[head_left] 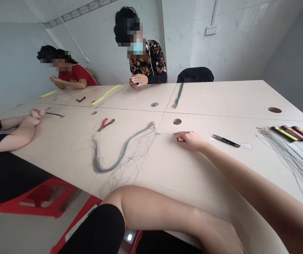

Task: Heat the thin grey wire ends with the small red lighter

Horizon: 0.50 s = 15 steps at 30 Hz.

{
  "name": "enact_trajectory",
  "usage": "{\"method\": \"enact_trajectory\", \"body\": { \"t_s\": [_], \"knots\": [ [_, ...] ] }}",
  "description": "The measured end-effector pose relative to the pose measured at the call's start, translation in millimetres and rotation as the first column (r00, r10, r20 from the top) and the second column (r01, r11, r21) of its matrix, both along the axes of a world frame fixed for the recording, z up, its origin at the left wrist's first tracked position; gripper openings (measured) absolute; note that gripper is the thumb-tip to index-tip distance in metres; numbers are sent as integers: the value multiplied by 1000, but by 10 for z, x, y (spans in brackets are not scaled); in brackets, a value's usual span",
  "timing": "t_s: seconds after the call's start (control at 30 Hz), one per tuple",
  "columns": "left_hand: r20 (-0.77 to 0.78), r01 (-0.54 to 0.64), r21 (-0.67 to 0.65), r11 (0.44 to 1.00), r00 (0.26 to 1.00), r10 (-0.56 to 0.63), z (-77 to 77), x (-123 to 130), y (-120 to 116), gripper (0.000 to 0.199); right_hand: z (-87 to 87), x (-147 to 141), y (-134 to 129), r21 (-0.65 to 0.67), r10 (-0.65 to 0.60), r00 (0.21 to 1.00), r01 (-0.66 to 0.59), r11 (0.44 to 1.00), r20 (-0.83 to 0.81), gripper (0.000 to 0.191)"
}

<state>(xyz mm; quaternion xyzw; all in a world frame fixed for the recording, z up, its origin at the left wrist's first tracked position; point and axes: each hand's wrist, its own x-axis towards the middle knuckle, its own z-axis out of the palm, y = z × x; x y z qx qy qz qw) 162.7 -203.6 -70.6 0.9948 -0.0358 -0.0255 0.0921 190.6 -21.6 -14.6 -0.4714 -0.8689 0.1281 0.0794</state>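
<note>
My right hand [191, 140] rests low over the tabletop, its fingers curled round a small black-and-red tube [181, 139] whose end sticks out on the left. A thin strand runs left from near the fingertips; whether the fingers grip it cannot be told. My left forearm [164, 211] crosses the bottom of the view, and the left hand lies beyond the lower edge. Left of my right hand, a bundle of thin grey wires [119, 160] curves over the table, with loose strands beside it. Black thread snips [225, 140] lie to the right of the hand.
At right are several black tubes [283, 133] with red and yellow labels and another wire bundle [280, 148]. Red-handled pliers [105, 124] lie left. A cable hole [177, 121] is behind my hand. Two people sit across; a third person's arms [24, 132] are at left.
</note>
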Motion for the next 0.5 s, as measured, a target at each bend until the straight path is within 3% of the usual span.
{"method": "enact_trajectory", "body": {
  "t_s": [0.03,0.1,0.13,0.33,0.5],
  "knots": [
    [70,254,-143,956,967,-247,-18,-43,-21,14,-4,67,-34,9,-5,1000,5,1000,28,46],
    [177,485,-301,821,874,-452,-36,-113,-47,13,1,211,-108,25,-41,995,39,999,95,46],
    [175,497,-332,802,868,-466,-30,-137,-54,13,12,287,-150,33,-71,989,67,997,128,45],
    [-18,413,-234,880,903,-428,184,-220,-90,19,188,703,-514,84,-190,955,176,981,226,31],
    [-12,377,-58,924,926,-378,326,-289,-130,12,246,822,-969,104,-69,938,36,994,340,22]
  ]
}}
